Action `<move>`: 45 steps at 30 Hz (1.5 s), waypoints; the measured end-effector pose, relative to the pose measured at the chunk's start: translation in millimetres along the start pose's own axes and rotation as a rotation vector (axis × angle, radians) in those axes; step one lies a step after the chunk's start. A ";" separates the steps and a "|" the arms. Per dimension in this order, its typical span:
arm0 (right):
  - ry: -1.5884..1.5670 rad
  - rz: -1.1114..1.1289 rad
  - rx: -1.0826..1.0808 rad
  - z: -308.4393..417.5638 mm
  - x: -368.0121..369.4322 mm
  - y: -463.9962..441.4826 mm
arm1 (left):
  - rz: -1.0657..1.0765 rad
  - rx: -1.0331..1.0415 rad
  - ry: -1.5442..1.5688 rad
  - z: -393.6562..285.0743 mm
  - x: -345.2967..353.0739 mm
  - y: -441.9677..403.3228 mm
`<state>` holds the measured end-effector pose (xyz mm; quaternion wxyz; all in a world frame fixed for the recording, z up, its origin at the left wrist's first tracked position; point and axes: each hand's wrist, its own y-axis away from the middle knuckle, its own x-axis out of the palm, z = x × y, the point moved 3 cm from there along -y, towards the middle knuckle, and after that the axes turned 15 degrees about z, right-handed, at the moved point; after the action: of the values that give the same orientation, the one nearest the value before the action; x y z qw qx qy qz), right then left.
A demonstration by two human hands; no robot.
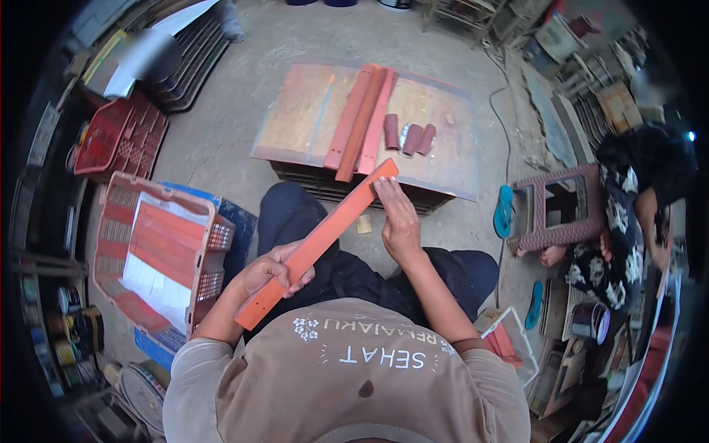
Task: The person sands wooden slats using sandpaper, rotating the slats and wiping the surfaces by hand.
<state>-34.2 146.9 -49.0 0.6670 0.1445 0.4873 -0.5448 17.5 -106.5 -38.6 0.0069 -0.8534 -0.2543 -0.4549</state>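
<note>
A long reddish-orange wooden strip (325,235) lies slanted above my lap, its far end near the low table. My left hand (275,272) is wrapped round its lower part. Against the upper end rests my right hand (399,220), its fingers fairly straight along the strip's side; whether anything is under them is hidden. Several similar strips (360,118) lie side by side on the low table (295,111). To their right are several dark red rolled pieces (413,138).
At the left stand a pink crate (203,255) holding red boards and a red crate (151,133). A person (628,214) sits at the right, beside a woven-pattern stool (523,214) and teal sandals (504,212). A white bin (528,347) is near my right elbow.
</note>
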 end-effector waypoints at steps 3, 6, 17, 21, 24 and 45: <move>0.011 0.020 -0.068 17.9 24.6 -13.3 | -0.049 0.056 -0.003 8.5 -0.5 27.0; 0.008 0.089 -0.166 29.8 50.6 -22.4 | -0.096 0.103 0.007 21.7 -6.9 52.9; -0.033 0.191 -0.158 59.6 81.9 -25.8 | -0.247 0.156 -0.007 70.6 -29.3 61.1; 0.014 0.214 -0.109 69.5 87.3 -27.9 | -0.207 0.194 0.016 67.5 -32.7 66.7; 0.036 0.253 -0.107 71.9 94.6 -26.1 | -0.185 0.201 0.062 74.5 -42.6 70.6; -0.020 0.233 -0.036 41.2 91.8 -29.9 | -0.156 0.250 0.049 76.8 -38.0 59.6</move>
<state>-46.2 52.4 -93.1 0.7330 0.1828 0.4702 -0.4562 85.8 -156.0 -100.2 0.0840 -0.8122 -0.3745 -0.4393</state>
